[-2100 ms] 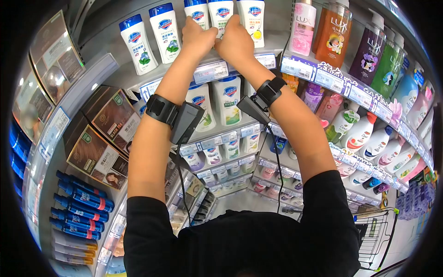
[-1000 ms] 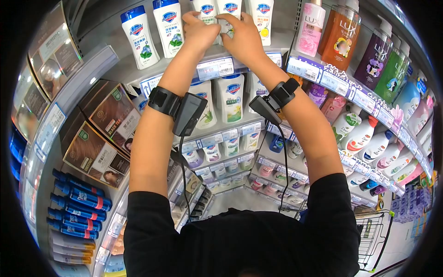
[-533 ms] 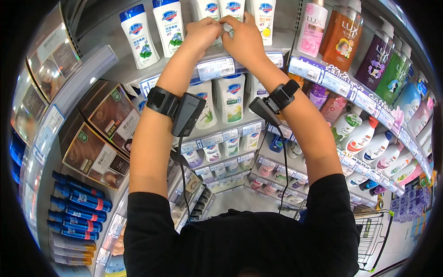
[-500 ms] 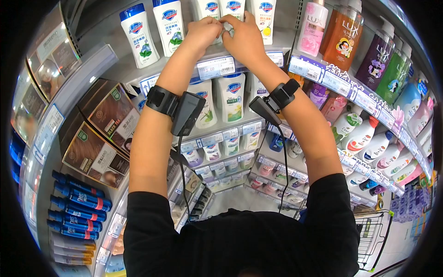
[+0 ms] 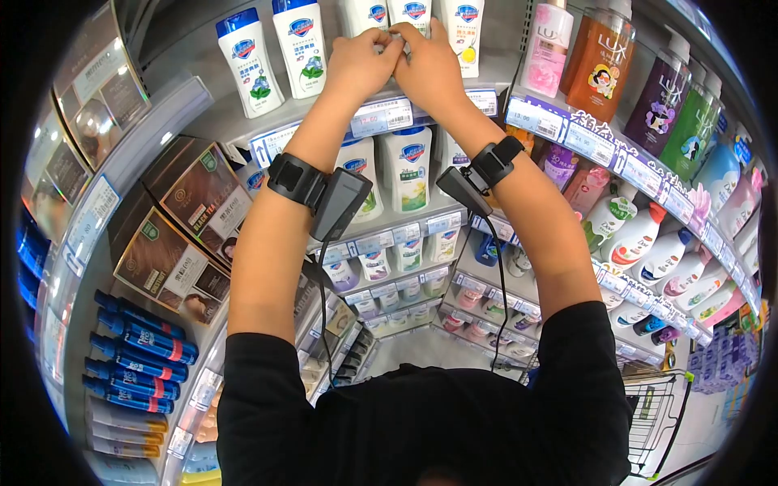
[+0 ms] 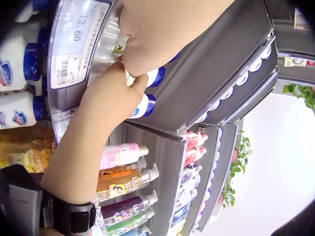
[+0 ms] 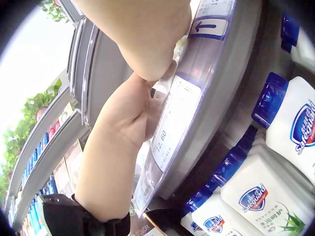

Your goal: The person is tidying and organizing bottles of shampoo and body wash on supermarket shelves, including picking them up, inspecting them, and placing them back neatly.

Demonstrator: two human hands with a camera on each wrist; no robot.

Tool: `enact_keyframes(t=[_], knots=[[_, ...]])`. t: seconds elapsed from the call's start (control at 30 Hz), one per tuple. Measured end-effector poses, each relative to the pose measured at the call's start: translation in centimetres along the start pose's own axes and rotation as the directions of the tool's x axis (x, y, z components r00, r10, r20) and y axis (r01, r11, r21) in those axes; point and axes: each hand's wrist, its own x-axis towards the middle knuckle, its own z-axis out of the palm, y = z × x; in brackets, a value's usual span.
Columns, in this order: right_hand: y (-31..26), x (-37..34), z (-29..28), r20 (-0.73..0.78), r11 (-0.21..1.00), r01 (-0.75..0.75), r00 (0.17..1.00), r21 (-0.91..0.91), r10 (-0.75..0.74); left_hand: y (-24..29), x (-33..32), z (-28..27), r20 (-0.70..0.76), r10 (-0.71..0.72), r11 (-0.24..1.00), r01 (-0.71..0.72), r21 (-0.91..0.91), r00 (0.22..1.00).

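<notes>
Two white body wash bottles with blue shield labels, one on the left (image 5: 366, 12) and one on the right (image 5: 410, 10), stand side by side on the top shelf. My left hand (image 5: 362, 66) is in front of the left one, its fingers bent. Close beside it, my right hand (image 5: 432, 71) stretches its index finger across the right bottle toward the left hand. The fingertips meet low in front of the bottles, above the price tag (image 5: 381, 117); I cannot tell what they hold. In the right wrist view, the left hand (image 7: 130, 110) partly hides behind the right hand (image 7: 152, 44).
Two similar bottles stand to the left, the nearer one (image 5: 300, 49) beside my left hand. A lemon-label bottle (image 5: 460, 40) stands just right of my right hand. Pump bottles (image 5: 600, 69) line the right shelf. Hair-dye boxes (image 5: 174, 267) and blue bottles (image 5: 142, 348) fill the left shelves.
Both hands have come down from higher on the bottles to their lower fronts. Over the last half second the left hand has shifted right, closer to the right hand.
</notes>
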Motion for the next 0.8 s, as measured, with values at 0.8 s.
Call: enact_keyframes(t=[0.8], knots=[[-0.4,-0.8,-0.7,-0.152,0.977,0.159,0.972,-0.145,-0.180,0.4,-1.5,-3.2,-0.046,0.207,0.978,-0.205,0.045,0.977]])
